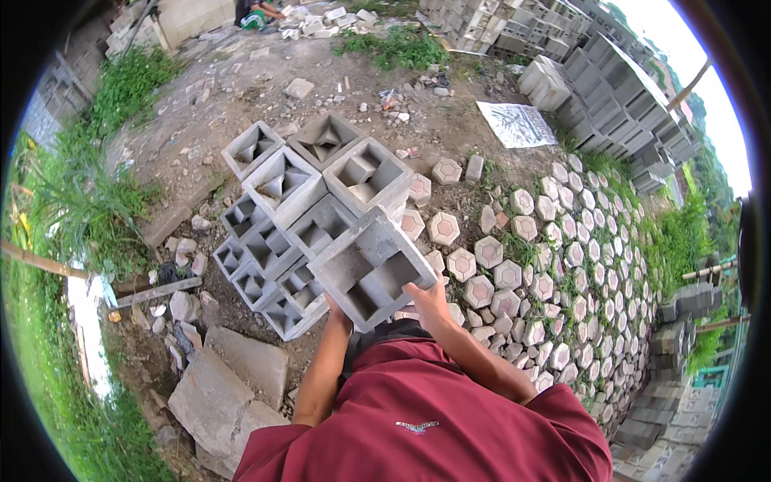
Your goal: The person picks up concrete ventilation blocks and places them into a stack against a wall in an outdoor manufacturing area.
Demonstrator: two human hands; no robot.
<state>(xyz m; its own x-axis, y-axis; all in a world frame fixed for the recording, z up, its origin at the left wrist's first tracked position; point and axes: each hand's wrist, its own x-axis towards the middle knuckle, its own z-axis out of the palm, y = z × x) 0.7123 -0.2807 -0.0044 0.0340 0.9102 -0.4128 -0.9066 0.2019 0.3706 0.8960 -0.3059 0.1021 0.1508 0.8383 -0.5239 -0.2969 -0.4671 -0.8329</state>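
Observation:
A grey concrete ventilation block (374,271), square-framed with slanted inner panels, is held in front of my body between both hands. My left hand (338,310) grips its lower left side, with the fingers mostly hidden behind the block. At the lower right corner, my right hand (430,304) is closed on the edge, thumb on the near face. Just beyond and to the left stands a stack of similar blocks (321,215), their patterned openings facing up. The held block overlaps the stack's near right part in view; whether they touch I cannot tell.
Hexagonal pavers (506,273) cover the ground to the right. Broken concrete slabs (229,381) lie at the lower left, near a plank (157,294). Tall block stacks (618,88) stand at the far right, near a pale sheet (516,125). A person (255,14) is far off.

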